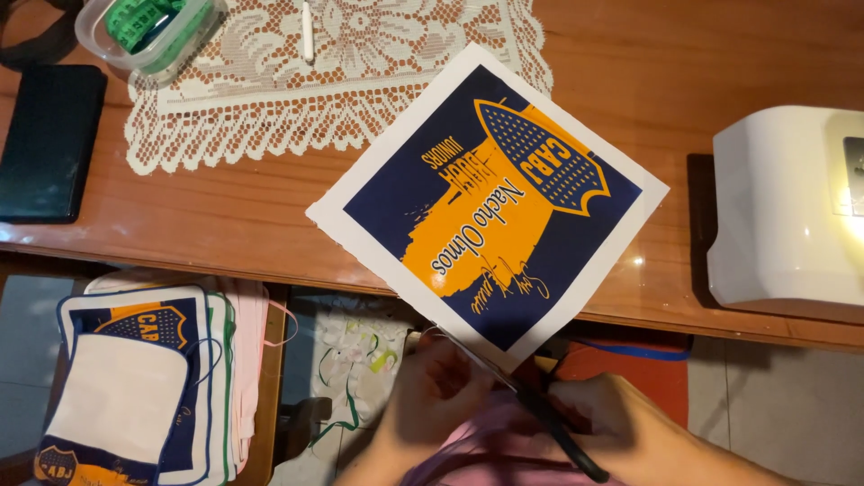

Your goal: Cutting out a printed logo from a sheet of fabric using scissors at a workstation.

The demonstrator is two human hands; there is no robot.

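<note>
The square fabric print (490, 202), navy and orange with a wide white border, lies tilted across the front edge of the wooden counter (270, 216), its near corner hanging just above and between your hands. Your right hand (598, 414) is closed around the handles of the black-handled scissors (531, 396), whose blades sit at that corner on the white margin; your left hand (441, 396) is beside the blades, apparently pinching the cloth, though motion blur makes this hard to tell. To cut well, I judge you should keep the fabric taut with the left hand, fingers clear of the blades, and follow the border with long, even strokes. Left of your left hand, lower down, sits a stack of finished printed pieces (135, 387). Beyond it on the counter lie a white lace doily (270, 90) and a black phone (49, 139); a white machine (792, 207) stands beyond your right hand.
</note>
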